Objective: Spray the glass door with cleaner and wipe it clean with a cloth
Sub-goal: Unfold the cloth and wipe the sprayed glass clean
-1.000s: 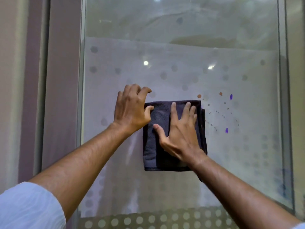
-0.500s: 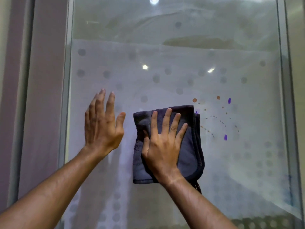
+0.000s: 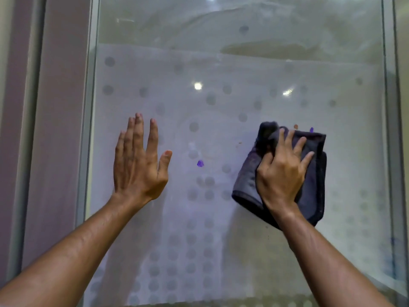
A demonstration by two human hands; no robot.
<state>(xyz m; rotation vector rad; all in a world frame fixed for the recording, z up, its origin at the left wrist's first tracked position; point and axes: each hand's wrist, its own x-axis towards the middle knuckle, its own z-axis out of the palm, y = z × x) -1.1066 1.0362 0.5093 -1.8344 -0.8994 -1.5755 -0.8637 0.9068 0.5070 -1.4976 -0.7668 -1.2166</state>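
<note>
No writing or brand shows anywhere. The glass door [image 3: 221, 74] is a smooth pane with a frosted film of grey round dots, set in a slim metal frame [image 3: 88, 129] beside a matte mauve wall panel [image 3: 59, 107]. The right hand [image 3: 282, 171] presses a dark, soft, folded cloth [image 3: 314, 185] flat against the glass at mid-right, its fingers [image 3: 297, 146] spread and bent over the bunched fabric. The left hand [image 3: 138, 165] lies against the pane with straight fingers, holding nothing. A purple smudge [image 3: 200, 163] sits between the hands; a purple fleck [image 3: 311, 129] and an orange fleck [image 3: 295, 126] peek just above the cloth.
</note>
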